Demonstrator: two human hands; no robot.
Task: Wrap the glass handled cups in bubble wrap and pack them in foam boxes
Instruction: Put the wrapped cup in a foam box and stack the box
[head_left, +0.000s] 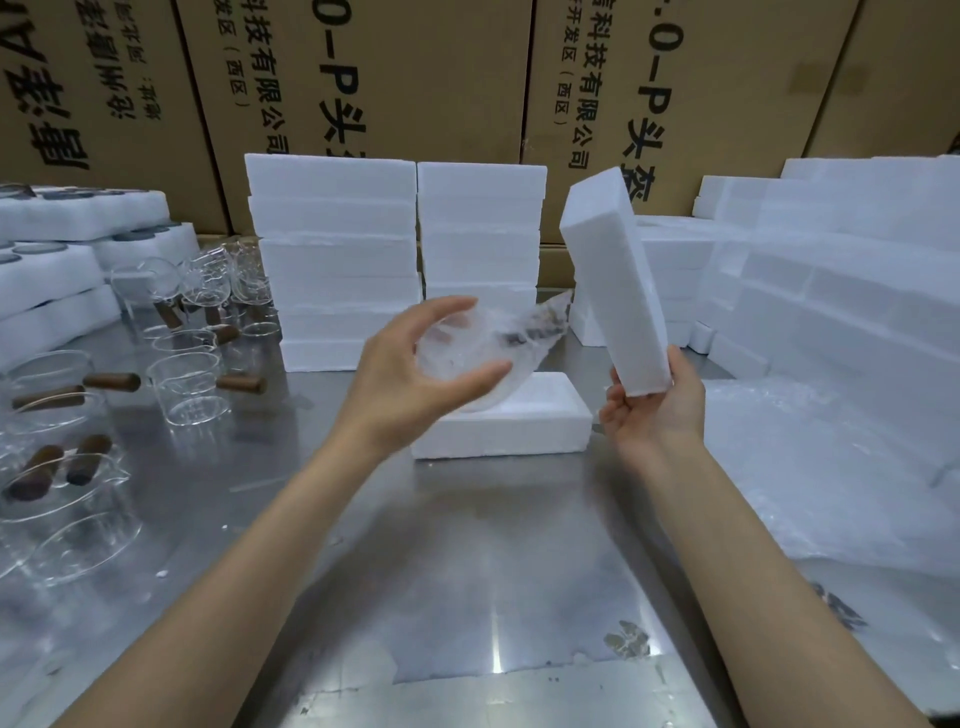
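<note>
My left hand (415, 374) has its fingers curled round the bubble-wrapped cup (467, 343), held over the foam box base (519, 415) mid-bench for loading — right hand (654, 410) grips the foam lid (613, 280) upright, clear of the opening.

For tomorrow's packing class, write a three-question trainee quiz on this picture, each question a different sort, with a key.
1. True or false: the right hand holds a foam piece tilted above the table.
2. The left hand grips: A) a bare cup, B) a wrapped cup, C) tape.
3. Fill in: the unwrapped cups have brown ____.

Key: 1 true; 2 B; 3 handles.
</note>
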